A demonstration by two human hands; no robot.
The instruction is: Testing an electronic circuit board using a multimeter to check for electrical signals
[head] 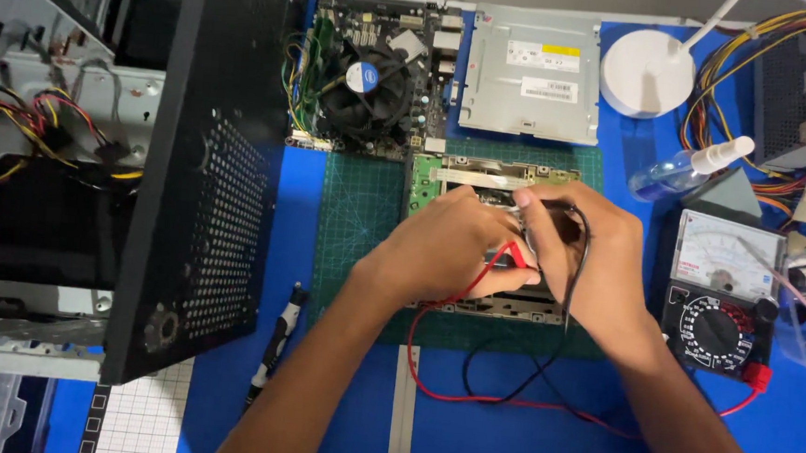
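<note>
the left hand [444, 248] is making a pinching grip, closed on the red probe [506, 257], while the right hand [592, 257] is gripping the black probe [578, 230], fingers clamped together. both tips are pointing down into the open drive [494, 181] lying directly under the hands, its long side running left to right on the green mat [362, 215]. the meter [723, 293] is sitting just right, nearer the right hand; farther back are lying the motherboard [370, 75] and a silver drive [532, 74] on the bench [297, 201].

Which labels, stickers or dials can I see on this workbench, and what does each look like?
Two white rectangular stickers, one with a yellow strip, on the grey metal drive, top centre.
Round blue-and-white sticker on the black cooler fan hub.
Pale meter face with red and black scales on the multimeter, right of the right hand.
</note>
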